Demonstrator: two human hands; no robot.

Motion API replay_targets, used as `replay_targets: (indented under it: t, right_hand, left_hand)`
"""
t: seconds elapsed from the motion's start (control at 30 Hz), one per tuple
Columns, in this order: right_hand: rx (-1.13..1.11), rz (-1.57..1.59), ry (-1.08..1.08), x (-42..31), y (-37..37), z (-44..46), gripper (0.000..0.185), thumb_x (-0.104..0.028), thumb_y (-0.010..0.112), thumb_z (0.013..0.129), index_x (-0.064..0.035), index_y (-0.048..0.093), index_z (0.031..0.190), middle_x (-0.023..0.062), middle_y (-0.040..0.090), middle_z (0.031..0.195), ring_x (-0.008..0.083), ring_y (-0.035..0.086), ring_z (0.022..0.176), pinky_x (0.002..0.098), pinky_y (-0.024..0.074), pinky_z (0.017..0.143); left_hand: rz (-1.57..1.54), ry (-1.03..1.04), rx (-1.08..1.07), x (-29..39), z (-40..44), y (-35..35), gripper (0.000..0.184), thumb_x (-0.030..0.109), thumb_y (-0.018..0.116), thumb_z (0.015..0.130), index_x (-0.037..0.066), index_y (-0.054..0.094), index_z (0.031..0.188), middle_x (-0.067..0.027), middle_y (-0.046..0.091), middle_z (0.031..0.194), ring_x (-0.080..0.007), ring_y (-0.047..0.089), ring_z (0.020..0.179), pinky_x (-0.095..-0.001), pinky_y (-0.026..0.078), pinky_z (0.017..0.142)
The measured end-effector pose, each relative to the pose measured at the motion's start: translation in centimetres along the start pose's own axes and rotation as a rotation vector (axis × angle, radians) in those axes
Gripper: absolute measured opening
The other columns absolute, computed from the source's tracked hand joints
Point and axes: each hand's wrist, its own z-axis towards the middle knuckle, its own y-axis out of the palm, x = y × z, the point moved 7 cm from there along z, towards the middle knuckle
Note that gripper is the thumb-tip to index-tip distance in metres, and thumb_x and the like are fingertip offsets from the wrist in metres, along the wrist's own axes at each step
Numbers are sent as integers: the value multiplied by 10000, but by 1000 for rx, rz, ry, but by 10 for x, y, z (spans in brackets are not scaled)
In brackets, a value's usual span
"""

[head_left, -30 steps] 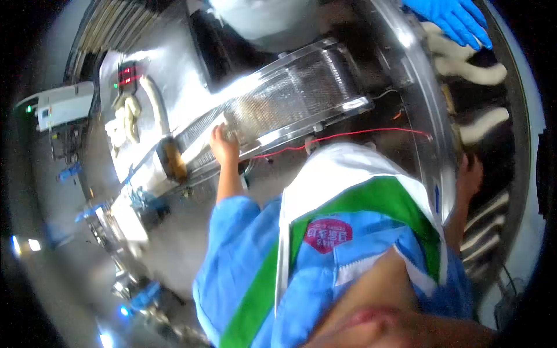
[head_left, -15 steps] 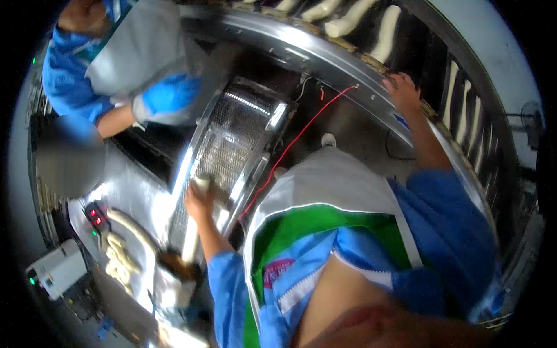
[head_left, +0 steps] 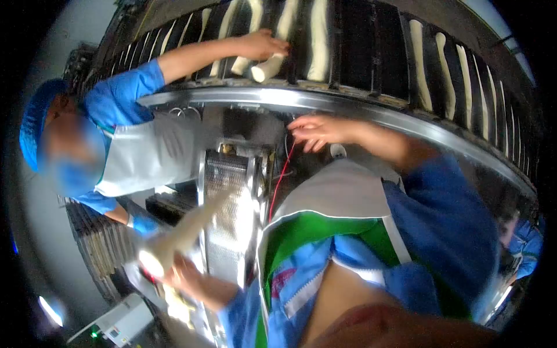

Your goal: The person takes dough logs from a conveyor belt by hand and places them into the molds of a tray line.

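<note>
My left hand (head_left: 184, 277) is wrapped round the near part of a long, pale dough roll (head_left: 184, 232), lifted and blurred by motion. The roll's cut round end points toward the lower left, and its far end reaches over the perforated metal conveyor (head_left: 227, 174). My right hand (head_left: 318, 131) holds nothing; its fingers are spread beside the curved metal rail (head_left: 354, 104), close to a red cord (head_left: 281, 180). Behind the rail, dough rolls such as this pale one (head_left: 319, 40) lie singly in dark trays (head_left: 371, 49).
At the left a co-worker in a grey apron (head_left: 152, 152) stands close, one bare hand (head_left: 261, 45) on a dough roll in the trays, the other gloved hand (head_left: 143, 223) near my dough roll. A white box (head_left: 127, 319) with a green light sits at the lower left.
My left hand has raised the dough roll off the conveyor toward the lower left. My right hand has left the tray edge and moved left. My view has turned; the co-worker now reaches into the trays.
</note>
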Motion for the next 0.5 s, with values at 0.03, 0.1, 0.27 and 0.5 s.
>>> replay_targets:
  t: [0.03, 0.1, 0.27, 0.5]
  right_hand:
    - [-41, 62, 2, -20, 11, -4, 739, -578, 474, 897, -139, 248, 1447, 156, 503, 1280, 247, 598, 1014, 392, 511, 855]
    - [-113, 340, -95, -61, 8, -13, 750, -580, 473, 896, -149, 225, 1458, 153, 494, 1293, 243, 600, 1018, 401, 514, 843]
    - [492, 523, -557, -130, -127, -44, 555, -362, 584, 893, -66, 390, 1320, 124, 596, 1140, 229, 620, 948, 371, 519, 811]
    - [1349, -895, 113, -41, -309, -54, 736, -189, 670, 732, 0, 353, 1370, 316, 335, 1388, 433, 472, 1196, 419, 453, 956]
  left_hand:
    - [-154, 180, -43, 26, 9, 28, 559, 433, 682, 776, 19, 529, 1120, -152, 597, 1024, -251, 619, 926, -427, 568, 755]
    - [-559, 355, -246, 70, 19, 90, 458, 406, 670, 788, 30, 560, 1026, -151, 605, 1006, -272, 622, 916, -446, 558, 752]
    - [-809, 427, -833, 168, -3, 285, 452, 241, 802, 639, 57, 579, 986, -164, 621, 1080, -339, 590, 1045, -449, 474, 885]
    - [-143, 890, -1072, 141, -72, 427, 571, 19, 670, 637, 105, 567, 1192, -146, 518, 1260, -343, 504, 1146, -412, 434, 955]
